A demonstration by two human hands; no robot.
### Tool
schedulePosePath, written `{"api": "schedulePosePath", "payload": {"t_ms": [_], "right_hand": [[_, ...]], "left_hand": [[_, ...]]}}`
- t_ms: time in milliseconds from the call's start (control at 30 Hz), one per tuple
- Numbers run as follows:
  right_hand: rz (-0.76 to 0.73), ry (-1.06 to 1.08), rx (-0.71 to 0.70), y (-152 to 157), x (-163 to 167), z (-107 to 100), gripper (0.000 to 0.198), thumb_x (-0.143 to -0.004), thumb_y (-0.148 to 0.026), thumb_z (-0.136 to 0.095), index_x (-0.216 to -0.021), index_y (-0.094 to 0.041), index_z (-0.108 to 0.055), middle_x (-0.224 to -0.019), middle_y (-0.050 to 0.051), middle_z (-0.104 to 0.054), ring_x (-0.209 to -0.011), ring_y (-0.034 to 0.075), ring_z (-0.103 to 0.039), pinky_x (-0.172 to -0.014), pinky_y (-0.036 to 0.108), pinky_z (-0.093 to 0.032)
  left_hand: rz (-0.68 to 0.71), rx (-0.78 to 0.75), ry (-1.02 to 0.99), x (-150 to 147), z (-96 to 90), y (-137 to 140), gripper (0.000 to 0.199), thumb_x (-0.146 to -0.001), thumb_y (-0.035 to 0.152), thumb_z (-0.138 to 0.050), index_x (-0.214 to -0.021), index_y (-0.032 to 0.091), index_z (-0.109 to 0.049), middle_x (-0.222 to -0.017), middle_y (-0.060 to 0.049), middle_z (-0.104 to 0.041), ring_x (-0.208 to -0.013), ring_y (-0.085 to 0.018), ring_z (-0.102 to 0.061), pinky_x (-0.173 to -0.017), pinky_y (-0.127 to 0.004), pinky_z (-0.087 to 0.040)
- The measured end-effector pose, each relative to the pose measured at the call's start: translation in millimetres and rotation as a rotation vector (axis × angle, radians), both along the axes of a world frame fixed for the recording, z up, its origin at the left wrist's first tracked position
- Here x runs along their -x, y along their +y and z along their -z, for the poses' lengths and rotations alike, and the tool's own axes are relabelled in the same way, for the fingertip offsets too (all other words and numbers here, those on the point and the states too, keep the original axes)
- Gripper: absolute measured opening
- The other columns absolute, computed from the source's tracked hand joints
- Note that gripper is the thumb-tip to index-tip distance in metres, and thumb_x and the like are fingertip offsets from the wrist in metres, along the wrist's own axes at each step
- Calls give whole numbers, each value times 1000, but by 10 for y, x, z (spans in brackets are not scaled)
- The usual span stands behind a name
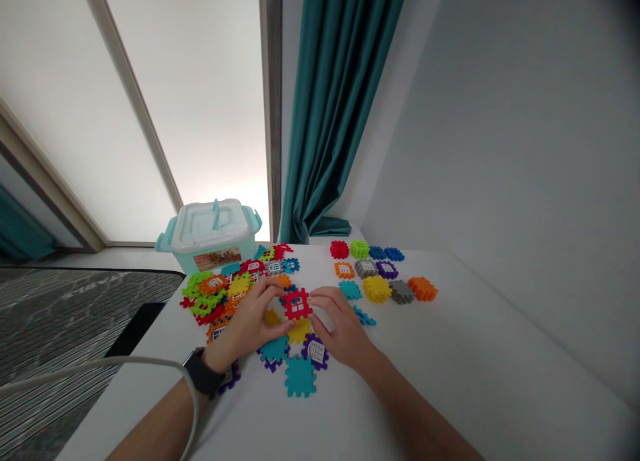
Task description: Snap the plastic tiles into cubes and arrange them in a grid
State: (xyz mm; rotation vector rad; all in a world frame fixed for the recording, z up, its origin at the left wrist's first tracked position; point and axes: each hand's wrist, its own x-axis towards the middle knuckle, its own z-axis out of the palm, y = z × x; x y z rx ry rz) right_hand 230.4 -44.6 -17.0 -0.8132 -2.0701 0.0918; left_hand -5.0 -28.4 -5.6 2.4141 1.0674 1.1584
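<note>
A red square interlocking tile with a white window (298,304) is upright between my two hands, above the pieces on the table. My left hand (253,320) is curved at its left edge, thumb below and fingers above. At the opposite edge, my right hand (343,326) has its fingertips against the tile. Under and in front of the hands lie a yellow tile (300,330), a purple window tile (316,352) and a turquoise tile (301,377). Another turquoise tile (275,349) is beside my left thumb. My left wrist wears a black watch (203,372).
A mixed pile of tiles (205,294) spreads left of my hands. Stacks sorted by colour, including yellow (377,289) and orange (423,288), stand to the right on the white table (450,381). A lidded box (215,228) is behind. A pale cable (125,360) crosses my left forearm.
</note>
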Motion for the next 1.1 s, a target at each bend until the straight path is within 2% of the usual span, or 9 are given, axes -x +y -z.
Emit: {"api": "schedulePosePath", "payload": {"t_ms": [100, 200, 400, 800, 1100], "right_hand": [[-9, -15, 45, 6, 15, -1, 37, -95, -21, -59, -131, -23, -51, -128, 13, -63, -122, 27, -59, -104, 49, -52], [-25, -41, 57, 2, 33, 7, 45, -93, -25, -63, -136, -24, -49, -133, 14, -61, -126, 28, -58, -106, 50, -52], [5, -53, 33, 2, 49, 25, 39, -94, -26, -65, -131, -24, -53, -132, 14, -63, -125, 28, -59, -104, 50, -54], [143, -168, -85, -8, 43, -42, 43, -90, -24, -65, -132, -22, -55, -125, 14, -69, -117, 32, -62, -100, 54, -52], [143, -144, -9, 60, -49, -128, 33, -86, -22, -68, -118, -24, -61, -121, 11, -68, -115, 29, -62, -100, 50, -51]], "left_hand": [[-60, -168, 97, 50, 28, 16, 37, -85, 41, -74, -113, 20, -61, -118, -12, -61, -108, -28, -60, -94, -42, -52], [-80, -240, 156, 83, 47, 15, 38, -88, 45, -72, -115, 20, -63, -117, -12, -62, -107, -28, -61, -92, -42, -53], [-65, -288, 185, 55, 82, 9, 41, -91, 50, -69, -117, 19, -64, -116, -14, -63, -107, -29, -62, -92, -43, -54], [-102, -227, 210, -66, 75, 28, 41, -90, 54, -68, -113, 19, -65, -116, -13, -64, -108, -30, -62, -94, -44, -52], [-80, -240, 269, -167, -41, 113, 36, -92, 50, -65, -113, 21, -66, -115, -11, -64, -108, -30, -60, -94, -44, -48]]}}
